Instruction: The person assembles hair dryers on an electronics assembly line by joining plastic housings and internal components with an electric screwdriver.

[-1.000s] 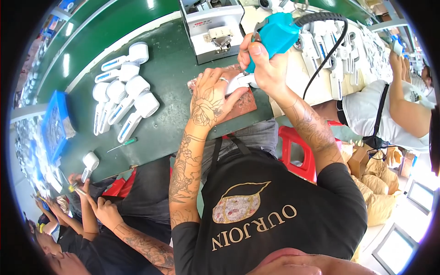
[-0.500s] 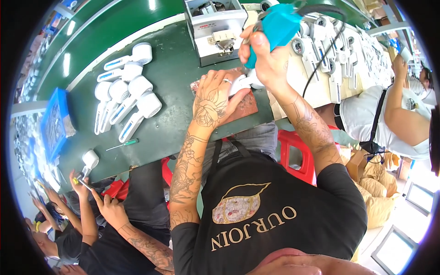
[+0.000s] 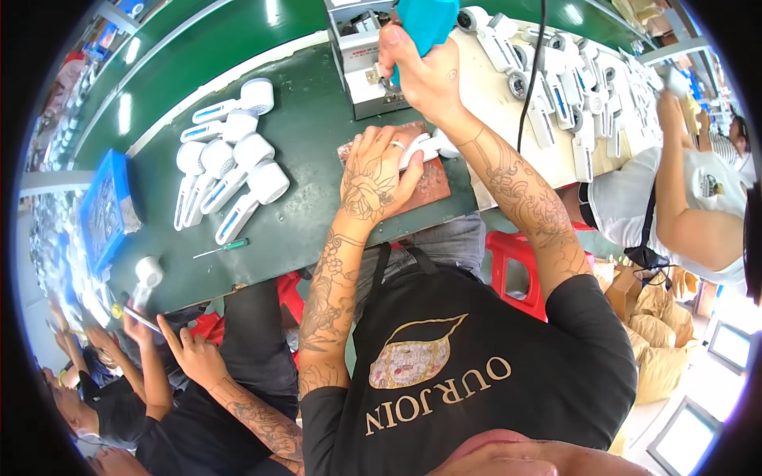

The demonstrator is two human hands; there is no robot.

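I see bright, even overhead light; lamp glare streaks the green surface [image 3: 302, 151] at top left. Fisheye bending warps the edges, corners black, far right washed out.

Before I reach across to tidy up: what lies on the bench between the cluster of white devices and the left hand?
In the head view, only bare green bench top lies between the white devices and the left hand.

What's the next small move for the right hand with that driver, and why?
Probably bring the teal power screwdriver back down onto the white handheld part. The right hand holds it raised over the grey box, while the left hand pins the part on the brown mat.
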